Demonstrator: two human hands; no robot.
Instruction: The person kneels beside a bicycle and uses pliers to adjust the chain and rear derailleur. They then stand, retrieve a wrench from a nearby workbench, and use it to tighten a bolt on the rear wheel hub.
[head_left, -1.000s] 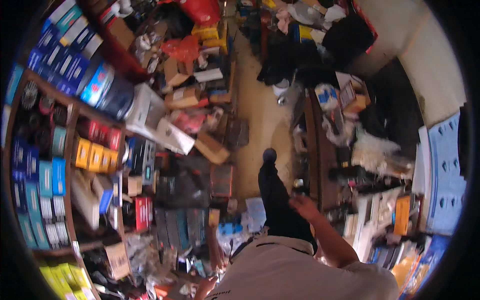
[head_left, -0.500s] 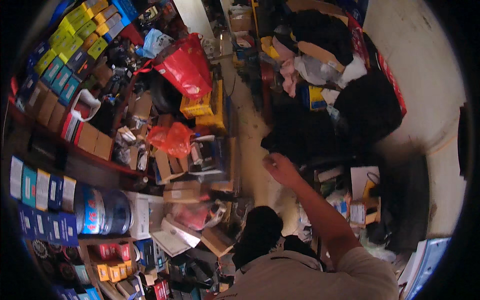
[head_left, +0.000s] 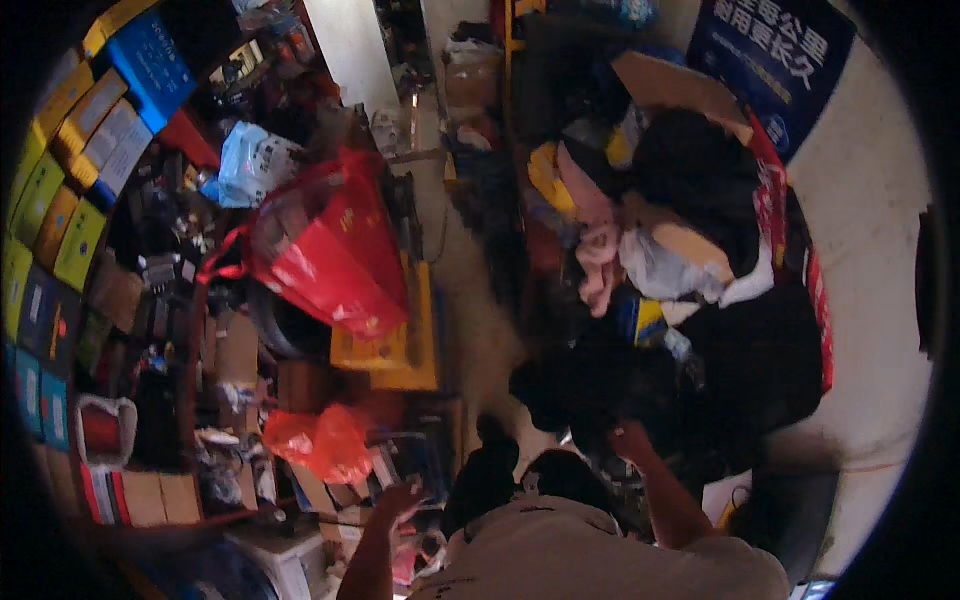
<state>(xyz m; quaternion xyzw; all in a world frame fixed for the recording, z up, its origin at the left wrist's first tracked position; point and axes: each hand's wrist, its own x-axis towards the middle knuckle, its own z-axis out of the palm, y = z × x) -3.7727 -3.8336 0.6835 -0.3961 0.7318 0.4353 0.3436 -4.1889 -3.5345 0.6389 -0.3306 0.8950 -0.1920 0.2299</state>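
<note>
A heap of dark bags and clothing (head_left: 700,360) fills the space just above and to the right of the right hand (head_left: 628,438), piled against a pale wall. That hand reaches up into the lower edge of the heap; its grip is buried in the dark cloth, and I cannot tell whether the fingers are closed on anything or only touching it. Well to the left of that grip a big red plastic bag (head_left: 325,255) hangs over a yellow crate (head_left: 400,350), with a smaller orange-red bag (head_left: 320,442) lower down, just above and left of the left hand (head_left: 400,500). The left hand is raised with its fingers loosely spread, the grip open and holding nothing, close to the clutter of boxes beside it but not clearly touching any. Further left of both grips, shelves (head_left: 60,210) carry rows of yellow and blue boxes. A strip of bare floor (head_left: 480,300) runs between the two hands, upward.
</note>
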